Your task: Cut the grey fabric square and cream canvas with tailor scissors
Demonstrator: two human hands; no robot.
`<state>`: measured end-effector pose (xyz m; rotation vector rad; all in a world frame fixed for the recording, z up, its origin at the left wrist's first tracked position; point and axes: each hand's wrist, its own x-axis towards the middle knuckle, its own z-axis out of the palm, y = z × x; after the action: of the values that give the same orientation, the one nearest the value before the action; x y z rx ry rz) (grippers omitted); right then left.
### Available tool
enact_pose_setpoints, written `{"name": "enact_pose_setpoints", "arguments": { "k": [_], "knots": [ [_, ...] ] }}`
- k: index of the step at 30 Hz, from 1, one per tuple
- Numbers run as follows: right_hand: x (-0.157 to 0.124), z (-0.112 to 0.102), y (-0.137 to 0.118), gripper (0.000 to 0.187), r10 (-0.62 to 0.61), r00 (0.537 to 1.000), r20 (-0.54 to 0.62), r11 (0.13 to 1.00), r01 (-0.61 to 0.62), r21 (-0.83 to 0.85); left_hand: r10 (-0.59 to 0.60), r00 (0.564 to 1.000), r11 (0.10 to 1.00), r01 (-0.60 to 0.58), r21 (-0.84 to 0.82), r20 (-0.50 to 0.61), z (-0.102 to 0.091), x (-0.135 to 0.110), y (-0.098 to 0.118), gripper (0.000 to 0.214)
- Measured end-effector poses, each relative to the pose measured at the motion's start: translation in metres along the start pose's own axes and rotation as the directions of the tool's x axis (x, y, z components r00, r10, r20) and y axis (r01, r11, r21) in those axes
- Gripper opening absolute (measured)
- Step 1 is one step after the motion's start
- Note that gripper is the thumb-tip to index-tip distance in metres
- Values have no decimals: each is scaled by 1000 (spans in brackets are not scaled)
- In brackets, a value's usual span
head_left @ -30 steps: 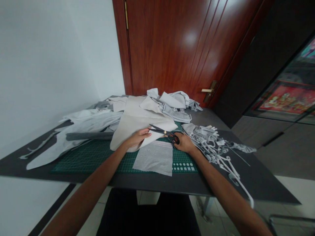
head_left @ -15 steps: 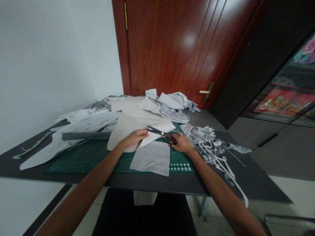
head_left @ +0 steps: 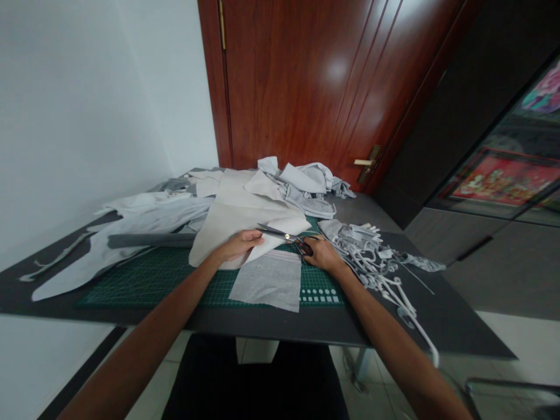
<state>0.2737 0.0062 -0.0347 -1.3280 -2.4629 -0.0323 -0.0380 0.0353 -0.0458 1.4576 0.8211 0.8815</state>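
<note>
My right hand (head_left: 321,254) grips the black handles of a pair of scissors (head_left: 284,236), whose blades point left into the edge of a large cream fabric sheet (head_left: 245,216). On that sheet, just left of the blades, my left hand (head_left: 238,243) has its fingers curled over the edge and holds it down. A grey rectangular fabric piece (head_left: 268,280) lies flat on the green cutting mat (head_left: 161,277) just in front of both hands.
A crumpled heap of light grey cloth (head_left: 306,184) sits at the back by the wooden door (head_left: 306,76). Cut strips and scraps (head_left: 378,259) lie to the right, pale cloth (head_left: 131,219) and a dark grey roll (head_left: 149,240) to the left. The dark table (head_left: 437,326) ends near me.
The scissor blades have closed somewhat along the cream sheet's edge. Both hands stay in place; the view has shifted slightly.
</note>
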Motion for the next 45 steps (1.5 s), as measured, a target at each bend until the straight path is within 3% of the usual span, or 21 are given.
{"name": "enact_pose_setpoints", "arguments": {
  "k": [11, 18, 34, 45],
  "knots": [
    [0, -1, -5, 11, 31, 999, 14, 999, -30, -41, 32, 999, 999, -31, 33, -6, -4, 2, -5, 29],
    [-1, -1, -11, 21, 73, 997, -6, 994, -73, -83, 24, 1000, 999, -24, 43, 0, -4, 3, -6, 28],
    [-1, 0, -8, 11, 54, 999, 4, 996, -54, -77, 16, 1000, 998, -18, 53, 26, -1, 1, -1, 35],
    [-2, -3, -15, 15, 82, 997, 3, 992, -81, -94, 36, 999, 997, -36, 65, 0, -2, 2, -3, 34]
  ]
}}
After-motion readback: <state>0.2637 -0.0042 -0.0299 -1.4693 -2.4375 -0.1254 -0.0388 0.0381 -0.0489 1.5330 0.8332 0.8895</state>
